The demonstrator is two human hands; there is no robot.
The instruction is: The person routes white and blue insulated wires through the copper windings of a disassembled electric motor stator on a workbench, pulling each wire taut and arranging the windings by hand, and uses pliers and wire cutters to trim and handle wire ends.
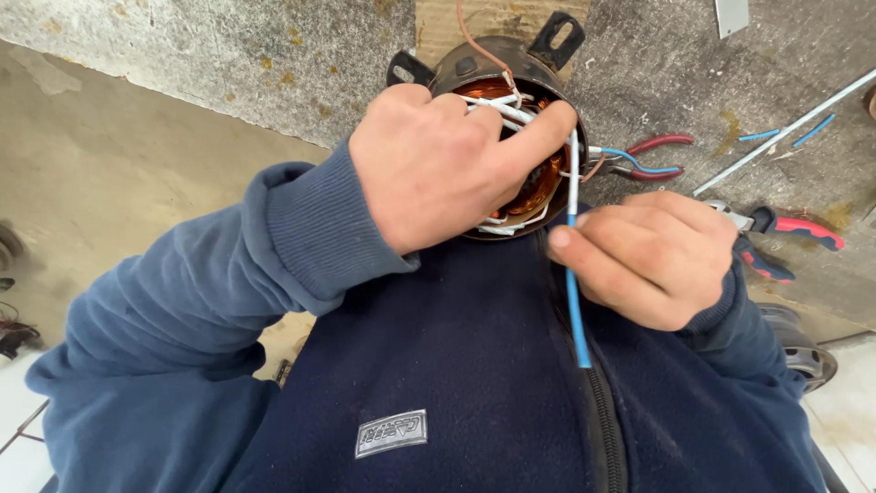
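Ok, left hand (429, 164) presses white-sleeved leads into round stator (520, 173) w/ copper windings, sitting on rough grey bench (657, 64). Right hand (652, 260) pinches thin blue wire (575, 301) betw thumb + fingers. Red-handled pliers (785, 228) nearby.
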